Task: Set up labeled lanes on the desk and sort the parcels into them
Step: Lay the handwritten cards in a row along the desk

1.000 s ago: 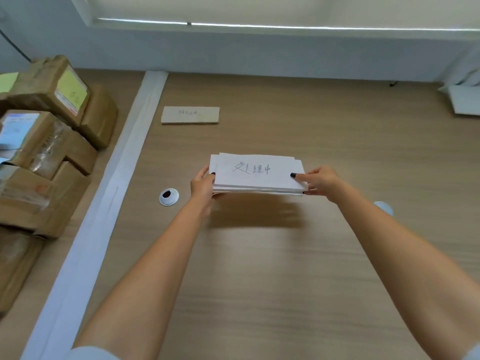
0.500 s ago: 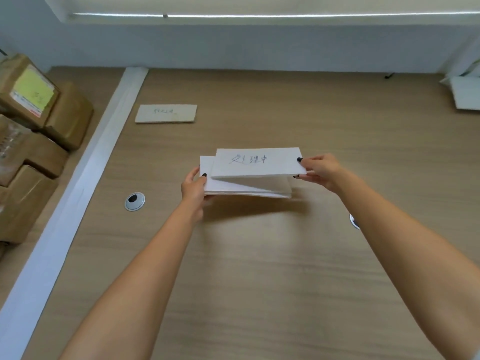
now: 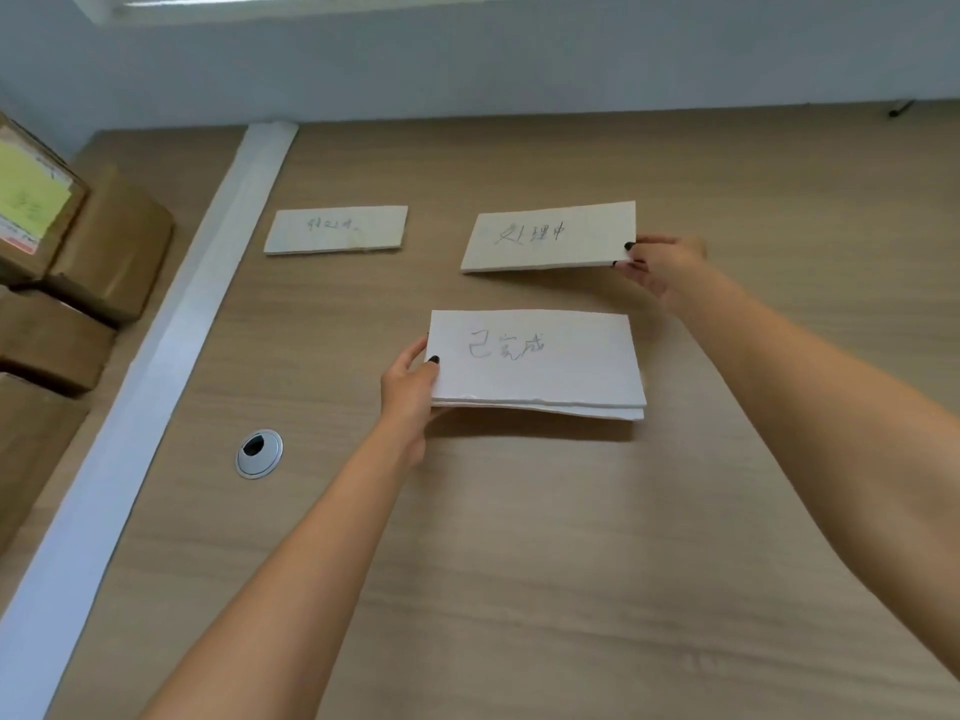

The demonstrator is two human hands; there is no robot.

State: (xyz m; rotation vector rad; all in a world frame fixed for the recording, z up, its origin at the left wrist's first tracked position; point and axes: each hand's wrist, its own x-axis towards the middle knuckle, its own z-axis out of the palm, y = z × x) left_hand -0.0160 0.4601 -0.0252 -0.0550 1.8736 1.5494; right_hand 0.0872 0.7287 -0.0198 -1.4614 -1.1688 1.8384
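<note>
Three handwritten white label cards are in view on the wooden desk (image 3: 571,537). One card (image 3: 336,229) lies flat at the back, just right of the white strip. My right hand (image 3: 662,262) pinches the right edge of a second card (image 3: 549,236), held low over the desk beside the first. My left hand (image 3: 410,387) grips the left edge of a small stack of cards (image 3: 535,361) nearer to me, its top card written on. Brown cardboard parcels (image 3: 104,241) are piled at the far left.
A long white strip (image 3: 171,366) runs from the back of the desk toward me, dividing the parcels from the cards. A round metal cable grommet (image 3: 258,453) sits in the desk left of my left forearm. A blue-grey wall (image 3: 467,59) closes the back.
My right hand has lifted the top card off the stack and carried it back and to the right, beside the first card. The stack stays in my left hand, showing a new label.
</note>
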